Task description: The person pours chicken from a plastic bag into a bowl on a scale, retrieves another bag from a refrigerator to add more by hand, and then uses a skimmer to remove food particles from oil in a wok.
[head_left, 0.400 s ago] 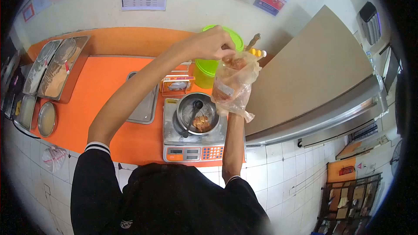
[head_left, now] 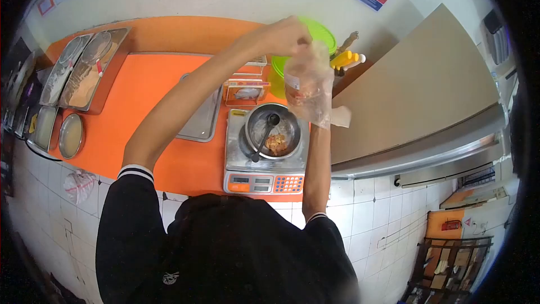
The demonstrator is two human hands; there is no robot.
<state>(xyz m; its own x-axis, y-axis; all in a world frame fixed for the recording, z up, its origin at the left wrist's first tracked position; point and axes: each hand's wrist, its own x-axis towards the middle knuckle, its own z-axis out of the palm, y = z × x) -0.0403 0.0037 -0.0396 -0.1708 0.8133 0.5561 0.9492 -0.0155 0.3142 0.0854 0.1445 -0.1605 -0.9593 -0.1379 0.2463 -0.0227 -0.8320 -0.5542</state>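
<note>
A clear plastic bag (head_left: pixel 306 93) with reddish-brown food inside and a small white label is held up right of the bowl. My left hand (head_left: pixel 292 36) is closed in a pinch at the top of the bag. My right forearm (head_left: pixel 319 174) rises to the bag's lower end; the bag hides that hand and its fingers. Below, a steel bowl (head_left: pixel 256 145) rests on a digital scale (head_left: pixel 239 163). In the bowl lie a clump of brownish food (head_left: pixel 275 144) and a black spoon (head_left: pixel 264 138), its handle over the rim.
Behind the bag stand a green-lidded tub (head_left: pixel 322 35) and yellow-handled tools (head_left: pixel 344 59). A wire rack (head_left: pixel 246 93) and a metal tray (head_left: pixel 202 118) sit left of the scale. Steel bins (head_left: pixel 84 98) of powder and a bowl of pale liquid (head_left: pixel 71 136) are farther left. A large beige panel (head_left: pixel 416 84) borders the right.
The camera view has shifted, so the counter appears higher and farther right. The bag has turned between my hands, its label now nearer the top left. My left hand still pinches it.
</note>
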